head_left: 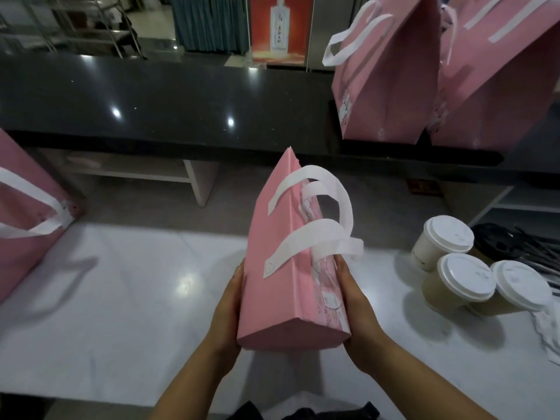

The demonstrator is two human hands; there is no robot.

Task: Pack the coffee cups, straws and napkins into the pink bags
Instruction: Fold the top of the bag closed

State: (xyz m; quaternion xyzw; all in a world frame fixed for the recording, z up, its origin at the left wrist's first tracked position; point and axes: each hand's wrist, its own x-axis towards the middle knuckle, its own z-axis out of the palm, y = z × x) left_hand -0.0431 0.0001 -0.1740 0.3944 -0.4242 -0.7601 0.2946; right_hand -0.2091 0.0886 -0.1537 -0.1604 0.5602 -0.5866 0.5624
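A pink bag with white handles is lifted above the white counter, tilted with its top pointing away from me. My left hand presses flat against its left side. My right hand presses against its right side, fingers straight along the printed panel. Three lidded paper coffee cups stand together at the right. Dark straws lie behind them, and white napkins lie at the right edge.
Two more pink bags stand on the raised black counter at the back right. Another pink bag stands at the left edge of the white counter.
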